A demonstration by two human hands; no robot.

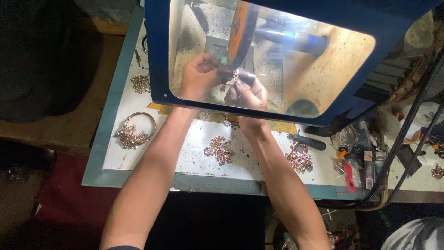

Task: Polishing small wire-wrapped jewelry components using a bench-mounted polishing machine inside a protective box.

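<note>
Both my hands reach under a clear shield in a blue frame (159,55). My left hand (198,76) and my right hand (247,92) pinch a small rose-gold jewelry piece (236,74) together. They hold it against the edge of an orange polishing wheel (239,28). My fingertips wear dark covers. The wheel sits on a shaft (291,39) running to the right.
Piles of rose-gold jewelry lie on the white bench: one at the left with a bangle (135,129), one at the front middle (219,150), one to the right (299,158). Small tools and bags (351,166) crowd the right end. Dark cables (407,134) hang there.
</note>
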